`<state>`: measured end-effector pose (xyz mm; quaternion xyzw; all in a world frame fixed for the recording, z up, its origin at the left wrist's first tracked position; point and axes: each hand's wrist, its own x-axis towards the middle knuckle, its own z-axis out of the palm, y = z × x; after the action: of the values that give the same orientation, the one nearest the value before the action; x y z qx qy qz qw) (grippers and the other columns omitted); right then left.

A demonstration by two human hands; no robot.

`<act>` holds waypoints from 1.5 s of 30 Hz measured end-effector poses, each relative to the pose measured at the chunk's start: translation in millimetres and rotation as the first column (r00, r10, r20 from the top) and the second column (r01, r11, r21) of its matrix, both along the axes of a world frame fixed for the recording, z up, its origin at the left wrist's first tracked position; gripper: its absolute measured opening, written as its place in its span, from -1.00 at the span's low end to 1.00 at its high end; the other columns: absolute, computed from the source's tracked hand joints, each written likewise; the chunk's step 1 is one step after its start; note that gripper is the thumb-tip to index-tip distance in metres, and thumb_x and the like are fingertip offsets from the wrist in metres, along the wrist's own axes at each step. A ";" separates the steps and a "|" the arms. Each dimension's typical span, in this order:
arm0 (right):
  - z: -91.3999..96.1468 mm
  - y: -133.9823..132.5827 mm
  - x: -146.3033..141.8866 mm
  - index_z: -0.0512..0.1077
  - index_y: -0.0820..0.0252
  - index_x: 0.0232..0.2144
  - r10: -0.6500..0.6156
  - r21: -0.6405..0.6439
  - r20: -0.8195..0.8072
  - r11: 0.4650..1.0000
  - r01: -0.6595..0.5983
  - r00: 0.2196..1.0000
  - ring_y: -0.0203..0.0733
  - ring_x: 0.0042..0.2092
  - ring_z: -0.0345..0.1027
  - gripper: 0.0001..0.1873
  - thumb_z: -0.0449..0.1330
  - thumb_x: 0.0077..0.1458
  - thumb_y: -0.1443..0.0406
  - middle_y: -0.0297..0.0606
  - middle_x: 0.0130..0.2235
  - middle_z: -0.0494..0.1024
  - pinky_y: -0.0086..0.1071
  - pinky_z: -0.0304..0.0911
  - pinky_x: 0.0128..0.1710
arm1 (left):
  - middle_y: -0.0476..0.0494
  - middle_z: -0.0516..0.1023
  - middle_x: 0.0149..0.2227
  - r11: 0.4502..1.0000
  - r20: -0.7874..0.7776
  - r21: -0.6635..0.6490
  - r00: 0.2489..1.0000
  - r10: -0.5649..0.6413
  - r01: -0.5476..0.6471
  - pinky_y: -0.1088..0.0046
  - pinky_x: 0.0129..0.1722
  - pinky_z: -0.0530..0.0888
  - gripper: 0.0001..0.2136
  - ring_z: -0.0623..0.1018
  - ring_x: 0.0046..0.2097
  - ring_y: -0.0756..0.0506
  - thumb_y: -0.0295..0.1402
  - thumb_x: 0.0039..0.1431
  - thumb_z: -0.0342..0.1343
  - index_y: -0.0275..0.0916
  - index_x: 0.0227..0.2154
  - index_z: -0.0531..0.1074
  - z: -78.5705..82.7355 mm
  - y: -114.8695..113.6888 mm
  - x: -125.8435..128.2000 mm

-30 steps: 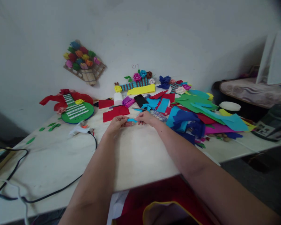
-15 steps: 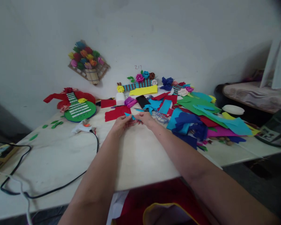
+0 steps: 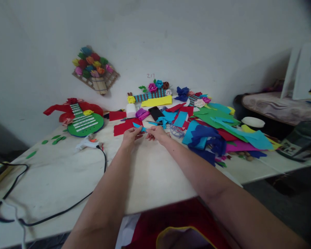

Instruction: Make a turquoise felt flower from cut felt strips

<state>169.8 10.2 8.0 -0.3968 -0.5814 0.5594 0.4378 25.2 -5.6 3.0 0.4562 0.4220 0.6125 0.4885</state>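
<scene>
Between my hands is a small light-blue paper piece (image 3: 139, 127), held over the table near a sheet of red paper (image 3: 123, 128). My left hand (image 3: 131, 135) pinches it from the left, and one pointed end sticks up past the fingers. My right hand (image 3: 157, 133) is closed at its right end, fingertips together. A thin light line shows between the hands, too small to name. Just beyond the right hand lie scissors (image 3: 157, 122), partly covered by crumpled light-blue paper (image 3: 168, 117). A black phone (image 3: 156, 113) is behind them.
A white glue gun (image 3: 88, 143) with a black cord (image 3: 67, 206) lies on the left. Behind it is a green and red paper guitar (image 3: 84, 119). Coloured paper sheets (image 3: 215, 119) pile up on the right, near a white round lid (image 3: 253, 121). Decorated crafts lean against the wall.
The light-blue piece shows more of its length, its pointed end now sticking out to the upper left of my left hand. The view has shifted slightly to the right.
</scene>
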 end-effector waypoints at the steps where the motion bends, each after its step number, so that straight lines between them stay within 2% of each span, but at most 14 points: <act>1: 0.0 -0.5 -1.1 0.34 0.30 -0.60 -0.004 -0.003 -0.002 1.000 0.004 1.000 -0.45 -0.70 0.23 -0.78 0.20 -0.02 0.28 -0.35 -0.69 0.44 -0.60 0.02 -0.73 | -0.16 0.51 -0.49 1.000 -0.010 0.003 1.000 0.004 -0.004 0.37 -0.34 0.41 -0.68 0.51 -0.43 -0.07 -0.17 -0.29 0.30 -0.34 -0.55 0.42 -0.1 0.1 1.0; 10: -3.1 -4.0 -5.6 0.38 0.27 -0.51 0.090 -0.033 -0.014 0.995 -0.090 0.996 -0.43 -0.63 0.31 -0.83 0.15 0.03 0.27 -0.33 -0.59 0.51 -0.60 0.05 -0.71 | -0.07 0.43 -0.64 0.999 -0.041 0.035 0.999 -0.002 0.004 0.43 -0.47 0.38 -0.69 0.43 -0.58 -0.01 -0.21 -0.32 0.32 -0.30 -0.67 0.33 -4.9 0.5 -0.3; 14: 0.1 -6.9 -4.9 0.36 0.29 -0.56 0.041 -0.017 -0.018 0.999 -0.042 0.999 -0.44 -0.65 0.29 -0.80 0.17 0.01 0.27 -0.33 -0.62 0.49 -0.59 0.07 -0.67 | -0.08 0.44 -0.62 0.999 -0.007 0.028 1.000 -0.020 0.020 0.41 -0.44 0.40 -0.68 0.45 -0.55 -0.01 -0.20 -0.30 0.30 -0.30 -0.67 0.31 -3.3 -3.9 4.8; 18: 2.4 -10.1 -4.6 0.37 0.30 -0.54 0.051 -0.025 -0.052 0.998 -0.052 0.997 -0.43 -0.63 0.30 -0.77 0.17 0.00 0.22 -0.30 -0.59 0.51 -0.59 0.09 -0.66 | -0.04 0.41 -0.65 0.997 0.050 0.069 0.998 0.035 -0.038 0.43 -0.44 0.39 -0.67 0.42 -0.56 0.01 -0.22 -0.30 0.31 -0.29 -0.70 0.27 -1.7 -7.0 8.8; 24: -4.3 -5.0 -5.2 0.35 0.28 -0.54 0.025 -0.049 -0.028 0.998 -0.026 0.999 -0.43 -0.63 0.30 -0.77 0.16 0.01 0.22 -0.30 -0.58 0.51 -0.59 0.08 -0.68 | -0.04 0.41 -0.63 0.994 0.043 0.051 0.994 0.099 -0.101 0.42 -0.42 0.40 -0.70 0.41 -0.56 0.01 -0.21 -0.33 0.32 -0.31 -0.67 0.36 -2.2 -6.1 9.6; 29: -7.9 -4.4 -8.1 0.29 0.26 -0.54 0.003 -0.124 -0.111 0.992 -0.017 0.994 -0.43 -0.67 0.26 -0.77 0.13 0.04 0.23 -0.36 -0.65 0.47 -0.58 0.08 -0.69 | -0.07 0.46 -0.57 0.998 0.089 0.040 0.995 0.038 -0.042 0.43 -0.40 0.40 -0.68 0.44 -0.52 0.01 -0.18 -0.32 0.31 -0.32 -0.58 0.41 -4.4 -4.8 11.8; 34: -9.2 -6.8 -12.3 0.29 0.25 -0.52 0.037 -0.162 -0.208 0.984 -0.072 0.977 -0.43 -0.66 0.27 -0.78 0.12 0.05 0.22 -0.37 -0.64 0.47 -0.58 0.10 -0.68 | -0.06 0.46 -0.59 0.999 0.076 0.035 0.997 0.029 -0.031 0.45 -0.48 0.37 -0.69 0.41 -0.59 0.03 -0.18 -0.29 0.30 -0.33 -0.56 0.41 -3.4 -6.5 13.5; 39: -9.3 -7.5 -15.7 0.30 0.27 -0.52 -0.002 -0.151 -0.218 0.988 -0.032 0.976 -0.43 -0.65 0.29 -0.78 0.13 0.04 0.22 -0.35 -0.64 0.47 -0.59 0.09 -0.69 | -0.03 0.42 -0.63 0.992 0.108 -0.021 0.986 0.129 -0.127 0.47 -0.55 0.33 -0.69 0.38 -0.61 0.04 -0.20 -0.34 0.31 -0.32 -0.60 0.38 -2.0 -5.5 19.5; 45: -8.8 -8.0 -15.1 0.30 0.26 -0.52 -0.036 -0.151 -0.242 0.988 -0.001 0.970 -0.40 -0.63 0.32 -0.80 0.12 0.06 0.25 -0.36 -0.63 0.47 -0.58 0.12 -0.67 | -0.01 0.39 -0.64 0.991 0.126 0.004 0.983 0.132 -0.134 0.48 -0.58 0.32 -0.67 0.38 -0.61 0.03 -0.19 -0.34 0.30 -0.29 -0.58 0.35 -3.4 -2.9 28.3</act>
<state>154.7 2.2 -0.9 -0.3619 -0.4758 0.6423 0.4796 53.5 -8.5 -0.3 0.3907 0.4162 0.6738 0.4692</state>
